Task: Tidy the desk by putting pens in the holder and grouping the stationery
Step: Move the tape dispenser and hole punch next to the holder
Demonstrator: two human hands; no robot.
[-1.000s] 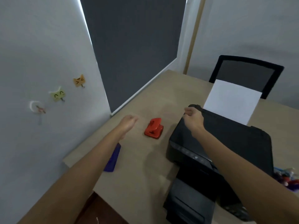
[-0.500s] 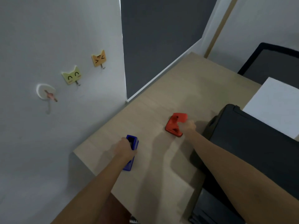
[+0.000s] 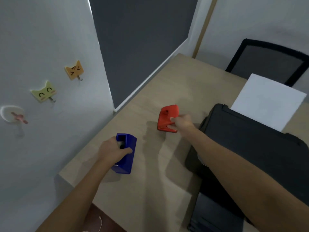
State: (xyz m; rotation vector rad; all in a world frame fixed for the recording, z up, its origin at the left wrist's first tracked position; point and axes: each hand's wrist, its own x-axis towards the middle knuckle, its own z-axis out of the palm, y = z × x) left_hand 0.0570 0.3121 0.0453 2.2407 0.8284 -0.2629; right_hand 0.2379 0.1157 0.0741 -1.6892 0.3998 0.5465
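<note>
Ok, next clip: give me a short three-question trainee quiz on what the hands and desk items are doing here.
1. True or false: the left hand grips the blue tape dispenser.
2. What does the right hand hold? A) red hole punch B) printer C) paper sheet
3. Fill in: the cat hooks hang on the ____.

Key: 1 true; 2 A; 3 wall.

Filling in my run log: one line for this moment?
left hand: grips blue tape dispenser | right hand: grips red hole punch | both near desk | pens: unseen
</note>
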